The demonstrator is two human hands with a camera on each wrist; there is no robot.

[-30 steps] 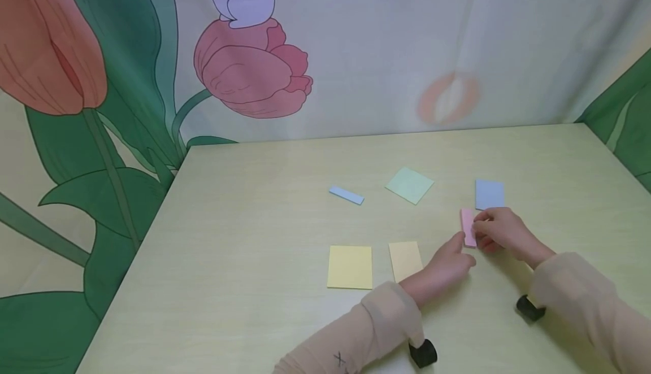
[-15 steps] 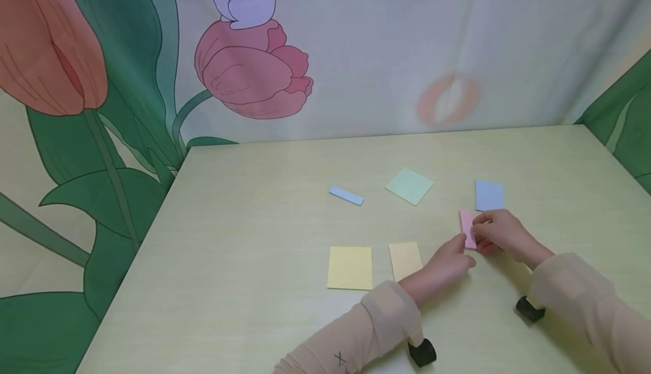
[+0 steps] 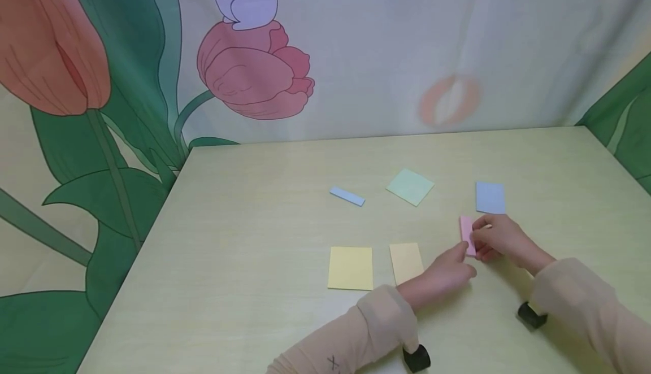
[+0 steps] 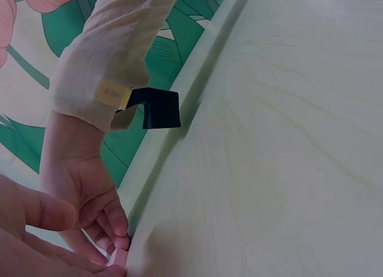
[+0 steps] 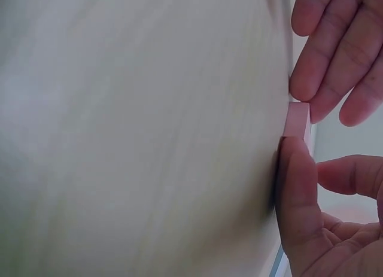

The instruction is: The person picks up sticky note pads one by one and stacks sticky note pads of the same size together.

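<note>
A narrow pink sticky-note pad (image 3: 465,227) lies on the table at right of centre. My right hand (image 3: 502,239) is at its right long side, with bent fingers gripping that edge. In the right wrist view, those fingers (image 5: 299,181) lie along the pink pad's side and partly hide it. At its near left corner my left hand (image 3: 442,277) touches it with an extended fingertip. The left hand's fingers (image 5: 347,55) look mostly straight in the right wrist view. A blue sticky-note pad (image 3: 490,196) lies just beyond my right hand.
A pale orange pad (image 3: 405,262) lies left of my left wrist, partly covered by it. Farther left is a square yellow pad (image 3: 350,268). Toward the back lie a green square pad (image 3: 410,187) and a narrow blue strip pad (image 3: 347,196). A printed curtain (image 3: 366,52) hangs behind the table.
The pink pad has slid slightly toward me, away from the blue pad, and both hands have moved with it. The other pads keep their places.
</note>
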